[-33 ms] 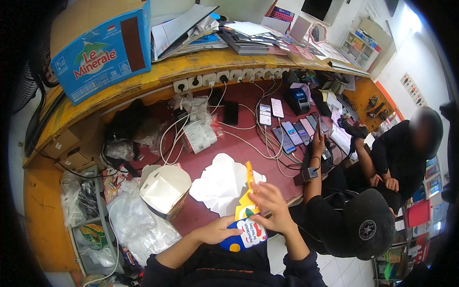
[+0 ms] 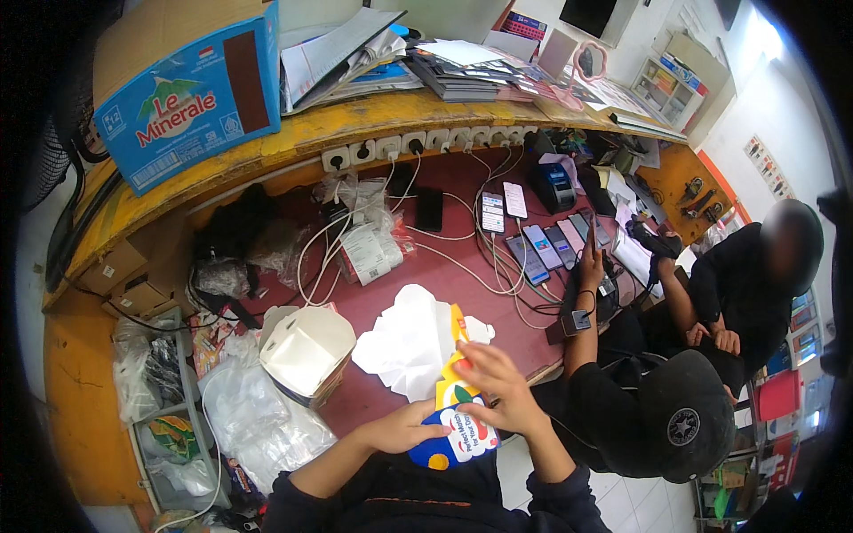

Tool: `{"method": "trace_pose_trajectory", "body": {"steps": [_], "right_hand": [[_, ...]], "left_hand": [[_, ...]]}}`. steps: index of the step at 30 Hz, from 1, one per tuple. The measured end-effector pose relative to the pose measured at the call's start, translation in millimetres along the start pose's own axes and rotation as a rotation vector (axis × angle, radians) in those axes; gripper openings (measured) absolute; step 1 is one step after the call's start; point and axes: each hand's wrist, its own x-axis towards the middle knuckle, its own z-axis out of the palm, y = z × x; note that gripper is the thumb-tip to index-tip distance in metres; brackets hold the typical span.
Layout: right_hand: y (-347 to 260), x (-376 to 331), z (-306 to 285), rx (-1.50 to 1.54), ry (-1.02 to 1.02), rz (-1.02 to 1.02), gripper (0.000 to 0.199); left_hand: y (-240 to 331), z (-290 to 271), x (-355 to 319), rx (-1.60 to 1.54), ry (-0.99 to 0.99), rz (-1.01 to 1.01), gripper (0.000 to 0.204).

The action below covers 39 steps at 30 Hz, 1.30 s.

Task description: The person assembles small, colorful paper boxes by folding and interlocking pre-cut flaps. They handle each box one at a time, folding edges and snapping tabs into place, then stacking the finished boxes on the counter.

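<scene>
Over the near edge of the table I hold a folding cardboard carton [image 2: 469,437], printed blue, white and red, with yellow flaps at its far end. My left hand [image 2: 402,433] is closed on its left side, thumb lying on the blue panel. My right hand [image 2: 505,393] grips its right side, with the thumb on the printed face and the fingers around an upright yellow flap [image 2: 458,327]. Just beyond lies a flat white cardboard piece [image 2: 407,342] with scalloped edges. Left of it stands a stack of white paper boxes [image 2: 304,354].
Charging phones [image 2: 538,245] and white cables [image 2: 462,277] spread across the table. Plastic bags [image 2: 258,426] and a grey crate [image 2: 194,413] are at left. A co-worker in a black cap [image 2: 680,422] holds a phone close on my right; another person [image 2: 755,284] sits beyond.
My right hand has shifted slightly left and its fingers have slid lower along the yellow flap, which leans a little further left. My left hand stays in place.
</scene>
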Motion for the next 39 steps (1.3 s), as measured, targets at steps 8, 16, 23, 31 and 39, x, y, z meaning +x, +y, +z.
{"method": "trace_pose_trajectory", "body": {"steps": [8, 16, 23, 31, 39], "right_hand": [[-5, -10, 31, 0.251, 0.099, 0.158, 0.061], [-8, -26, 40, 0.547, 0.173, 0.36, 0.043], [-11, -29, 52, 0.477, 0.57, 0.51, 0.009], [-10, -14, 27, 0.364, 0.249, 0.123, 0.011], [-22, -7, 46, 0.295, 0.857, 0.321, 0.02]], "left_hand": [[13, -12, -7, 0.125, 0.072, 0.018, 0.041], [13, -10, -1, -0.103, 0.152, 0.187, 0.039], [7, -12, 10, -0.217, 0.493, 0.232, 0.03], [15, -21, 14, -0.778, 0.283, 0.166, 0.044], [2, 23, 18, -0.812, 0.558, 0.272, 0.035]]}}
